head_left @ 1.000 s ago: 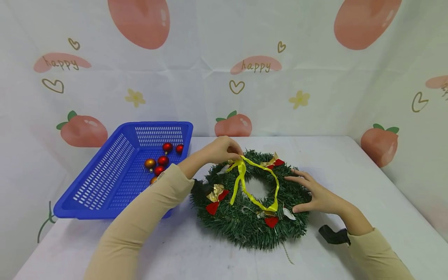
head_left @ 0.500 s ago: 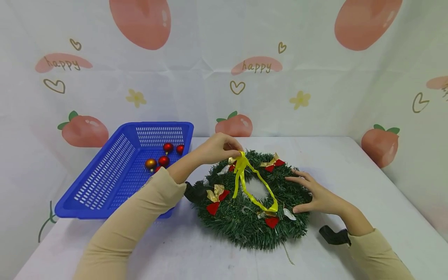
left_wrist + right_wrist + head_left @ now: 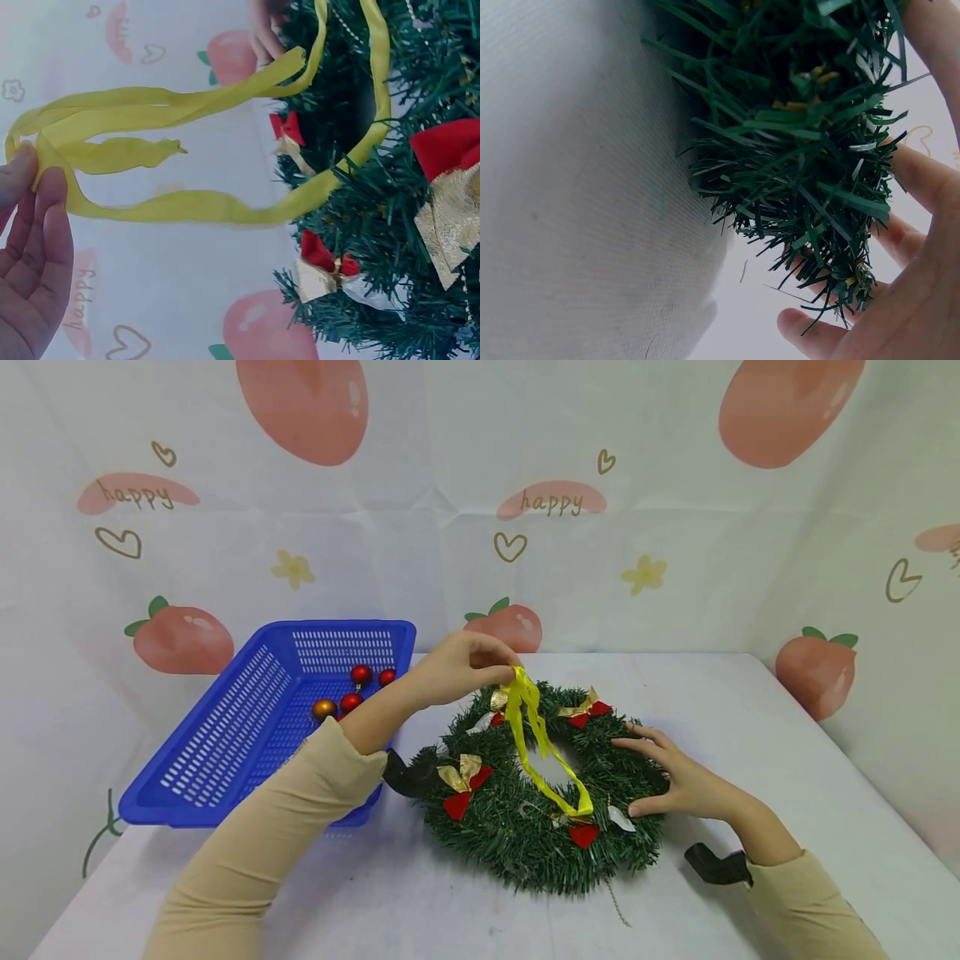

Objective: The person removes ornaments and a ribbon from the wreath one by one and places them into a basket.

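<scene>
A green tinsel wreath (image 3: 480, 827) lies on the table, dressed with red and gold bows (image 3: 461, 785). My left hand (image 3: 465, 668) pinches a yellow ribbon (image 3: 536, 768) between thumb and fingers, above the wreath's far left part. In the left wrist view the ribbon (image 3: 202, 206) hangs in a loop with loose ends, and its lower stretch passes over the wreath (image 3: 375, 225). My right hand (image 3: 682, 781) holds the wreath's right edge, thumb on the near side and fingers spread farther back. In the right wrist view green bristles partly hide that hand's fingers (image 3: 915, 176).
A blue slotted basket (image 3: 217, 735) stands on the left, with several red and gold baubles (image 3: 351, 702) in it. My left sleeve (image 3: 292, 810) crosses in front of its near right side. Behind the white table (image 3: 720, 693) hangs a printed cloth (image 3: 420, 552).
My left hand has risen and shifted slightly left, drawing the ribbon up into a taller, narrower loop. The right hand and the wreath stay in place.
</scene>
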A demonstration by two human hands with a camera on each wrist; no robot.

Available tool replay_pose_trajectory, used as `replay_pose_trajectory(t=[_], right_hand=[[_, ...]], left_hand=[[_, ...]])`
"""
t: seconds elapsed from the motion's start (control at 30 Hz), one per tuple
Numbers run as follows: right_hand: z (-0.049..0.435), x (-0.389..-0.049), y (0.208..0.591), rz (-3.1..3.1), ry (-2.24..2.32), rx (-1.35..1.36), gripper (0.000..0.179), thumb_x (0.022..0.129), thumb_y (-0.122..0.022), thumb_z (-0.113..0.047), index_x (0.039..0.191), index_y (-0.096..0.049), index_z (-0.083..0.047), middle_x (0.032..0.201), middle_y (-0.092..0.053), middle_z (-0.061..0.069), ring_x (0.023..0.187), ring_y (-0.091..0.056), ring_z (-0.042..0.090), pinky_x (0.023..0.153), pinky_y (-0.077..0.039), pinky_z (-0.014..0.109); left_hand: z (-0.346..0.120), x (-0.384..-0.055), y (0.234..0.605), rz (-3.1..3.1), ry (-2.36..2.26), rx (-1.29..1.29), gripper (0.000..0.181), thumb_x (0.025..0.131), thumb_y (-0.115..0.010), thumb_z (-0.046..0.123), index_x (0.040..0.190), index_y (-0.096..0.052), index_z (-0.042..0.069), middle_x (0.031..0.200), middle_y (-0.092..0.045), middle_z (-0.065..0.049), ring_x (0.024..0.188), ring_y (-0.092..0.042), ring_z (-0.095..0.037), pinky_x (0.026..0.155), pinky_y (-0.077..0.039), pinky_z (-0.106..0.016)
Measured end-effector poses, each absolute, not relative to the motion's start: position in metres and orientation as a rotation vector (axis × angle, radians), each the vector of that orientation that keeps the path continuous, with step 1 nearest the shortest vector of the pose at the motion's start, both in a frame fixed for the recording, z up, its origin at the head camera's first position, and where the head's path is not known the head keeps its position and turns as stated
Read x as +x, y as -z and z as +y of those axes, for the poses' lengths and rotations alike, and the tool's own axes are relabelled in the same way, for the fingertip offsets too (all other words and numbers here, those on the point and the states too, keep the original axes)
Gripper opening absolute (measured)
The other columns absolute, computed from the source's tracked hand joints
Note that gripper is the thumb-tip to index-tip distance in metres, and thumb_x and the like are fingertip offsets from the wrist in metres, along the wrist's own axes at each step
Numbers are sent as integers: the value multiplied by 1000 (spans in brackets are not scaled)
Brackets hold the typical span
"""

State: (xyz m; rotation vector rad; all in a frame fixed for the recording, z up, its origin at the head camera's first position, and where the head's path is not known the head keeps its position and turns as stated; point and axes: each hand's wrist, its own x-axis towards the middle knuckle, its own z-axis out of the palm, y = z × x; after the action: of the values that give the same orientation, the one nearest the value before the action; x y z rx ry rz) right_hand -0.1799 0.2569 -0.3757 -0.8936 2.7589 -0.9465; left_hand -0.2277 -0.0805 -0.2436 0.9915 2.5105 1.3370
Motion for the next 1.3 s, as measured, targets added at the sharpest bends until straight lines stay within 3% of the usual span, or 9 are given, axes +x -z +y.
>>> replay_pose_trajectory(t=[1.1, 1.3], right_hand=[[258, -180, 377, 2763, 943, -895, 81, 72, -79, -31, 140, -39, -13, 148, -17, 26, 130, -24, 53, 86, -36, 71], [258, -180, 377, 2759, 946, -900, 81, 72, -79, -31, 140, -38, -13, 148, -17, 26, 130, -24, 53, 86, -36, 71]], left_hand=[[-95, -203, 205, 2461, -1706, 907, 22, 92, -57, 7, 110, -63, -4, 104, -67, -20, 91, -68, -18, 87, -54, -31], [-99, -201, 199, 2538, -1720, 883, 22, 91, -59, 10, 109, -64, -1, 100, -69, -11, 88, -68, -12, 85, -54, -25]])
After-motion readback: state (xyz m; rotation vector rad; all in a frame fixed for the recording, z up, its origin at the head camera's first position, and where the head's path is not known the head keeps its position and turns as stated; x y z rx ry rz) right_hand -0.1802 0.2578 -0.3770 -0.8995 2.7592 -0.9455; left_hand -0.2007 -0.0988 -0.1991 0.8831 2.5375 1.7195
